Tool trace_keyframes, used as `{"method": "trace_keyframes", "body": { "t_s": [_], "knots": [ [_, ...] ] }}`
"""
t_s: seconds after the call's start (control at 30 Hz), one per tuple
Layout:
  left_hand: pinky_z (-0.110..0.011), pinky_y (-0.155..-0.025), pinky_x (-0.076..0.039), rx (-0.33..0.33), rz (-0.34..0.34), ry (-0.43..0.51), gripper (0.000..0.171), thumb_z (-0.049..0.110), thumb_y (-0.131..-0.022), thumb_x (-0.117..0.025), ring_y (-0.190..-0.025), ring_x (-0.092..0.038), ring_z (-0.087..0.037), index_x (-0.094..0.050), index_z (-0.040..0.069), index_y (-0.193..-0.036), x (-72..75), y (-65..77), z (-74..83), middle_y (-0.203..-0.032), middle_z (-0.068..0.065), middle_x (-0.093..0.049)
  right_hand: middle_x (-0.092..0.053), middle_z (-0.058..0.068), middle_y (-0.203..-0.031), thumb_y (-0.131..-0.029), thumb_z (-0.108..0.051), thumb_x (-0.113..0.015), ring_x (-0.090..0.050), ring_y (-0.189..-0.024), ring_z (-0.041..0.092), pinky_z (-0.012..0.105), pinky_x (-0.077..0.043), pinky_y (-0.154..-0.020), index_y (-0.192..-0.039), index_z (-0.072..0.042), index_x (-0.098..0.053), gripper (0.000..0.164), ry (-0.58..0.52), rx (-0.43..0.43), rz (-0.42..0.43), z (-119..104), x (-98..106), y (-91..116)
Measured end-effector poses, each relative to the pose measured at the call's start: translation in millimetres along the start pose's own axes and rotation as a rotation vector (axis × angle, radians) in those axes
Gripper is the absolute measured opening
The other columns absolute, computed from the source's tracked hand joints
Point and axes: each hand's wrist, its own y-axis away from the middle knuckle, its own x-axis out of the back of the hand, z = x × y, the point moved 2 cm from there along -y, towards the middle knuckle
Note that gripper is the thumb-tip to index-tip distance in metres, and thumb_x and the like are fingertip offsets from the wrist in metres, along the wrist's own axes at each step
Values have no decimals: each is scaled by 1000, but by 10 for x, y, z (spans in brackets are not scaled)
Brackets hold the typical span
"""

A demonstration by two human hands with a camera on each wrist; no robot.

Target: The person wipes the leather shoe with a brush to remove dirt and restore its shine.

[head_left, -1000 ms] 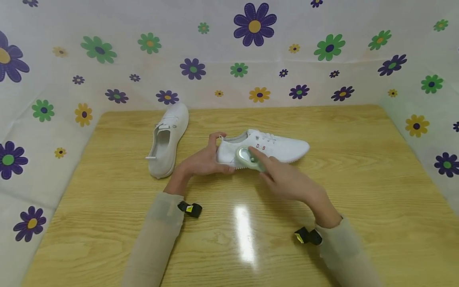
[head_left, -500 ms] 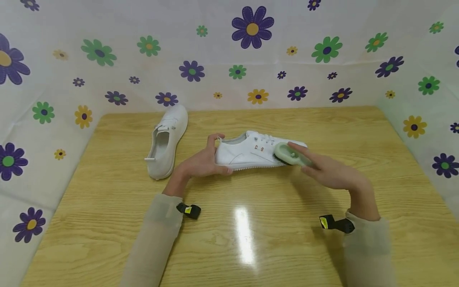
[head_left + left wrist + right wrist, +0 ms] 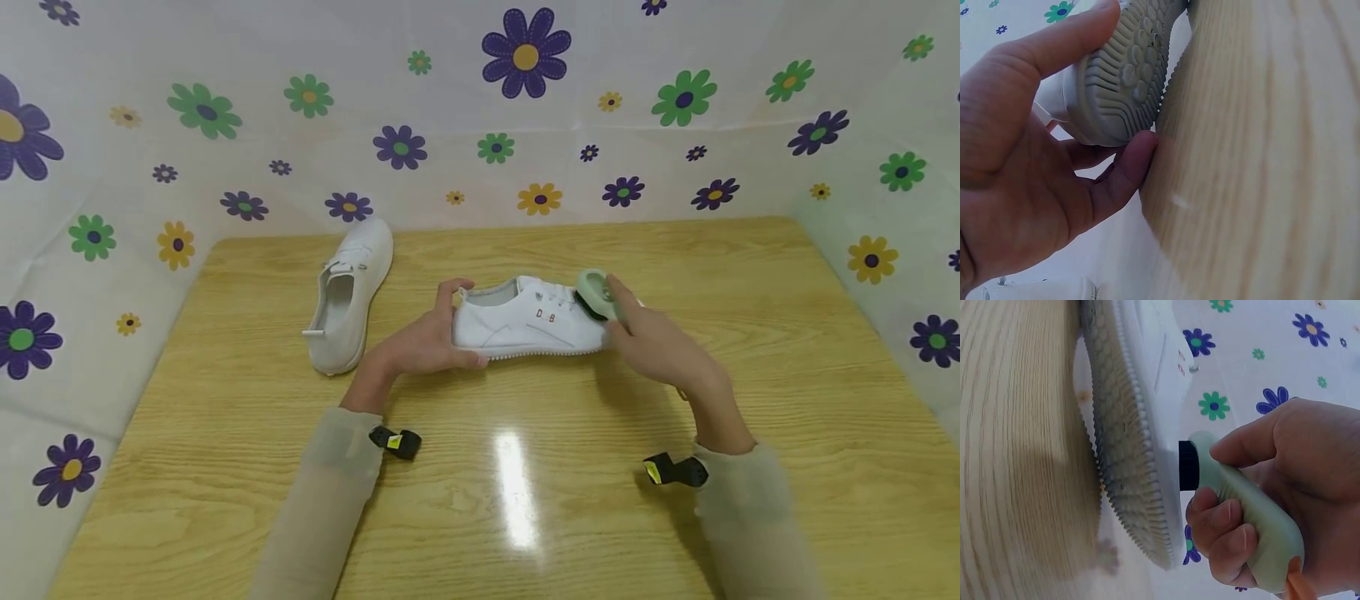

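A white lace-up shoe with small red letters on its side is tilted on the table, its ridged sole partly facing me. My left hand grips its heel, thumb against the sole edge and fingers behind. In my right hand is a pale green brush with dark bristles, the fingers curled round its handle. Those bristles meet the shoe's upper near the toe and laces in the head view. The toe tip is mostly hidden behind the right hand.
A second white shoe stands to the left, toe toward the back. The wooden table reaches back to a flowered cloth, which also hangs at both sides. Each forearm wears a black strap near the wrist.
My right hand has swept the brush from the shoe's heel side rightward to the forefoot, then up onto the upper near the laces. The left hand keeps its hold on the heel.
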Motion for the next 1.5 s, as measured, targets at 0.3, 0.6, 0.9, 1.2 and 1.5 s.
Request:
{"method": "trace_keyframes", "body": {
  "t_s": [0.3,0.6,0.9,1.2,1.5],
  "knots": [
    [-46,-104,-38,-8,-5,9,111,33,-76,-86,-114,-53,-30,-3,27,-150,8,9,6,-132,-21,-50,-48,10,-74,-103,-20,-26,-34,-50,15,32,-34,-49,-158,-4,3,64,143,-144,26,95,162,112],
    [-43,-102,-38,0,-3,28,110,31,-77,-86,-111,-53,-28,-4,26,-150,5,15,-4,-132,-18,-50,-40,4,-61,-103,-23,-27,-35,-50,15,32,-33,-47,-159,-6,-3,63,182,-107,115,-5,11,8],
    [-41,-100,-39,-23,-10,37,110,32,-77,-86,-110,-55,-26,-4,26,-149,2,4,-11,-131,-18,-52,-43,6,-67,-101,-22,-26,-32,-53,15,31,-30,-49,-159,-6,-5,64,215,-190,33,-50,112,168],
    [-43,-102,-38,-10,-7,33,110,32,-77,-86,-112,-54,-28,-3,26,-150,21,19,-12,-132,-19,-50,-44,7,-61,-103,-22,-27,-38,-51,19,32,-31,-45,-158,-2,-6,63,299,-148,174,5,-16,-34],
    [-45,-104,-37,-16,-13,20,110,32,-77,-86,-115,-53,-29,-3,27,-149,17,14,-28,-136,-21,-48,-51,12,-78,-103,-23,-28,-41,-56,18,33,-36,-52,-159,-9,-9,61,227,-66,70,-176,-79,36]
  ]
}}
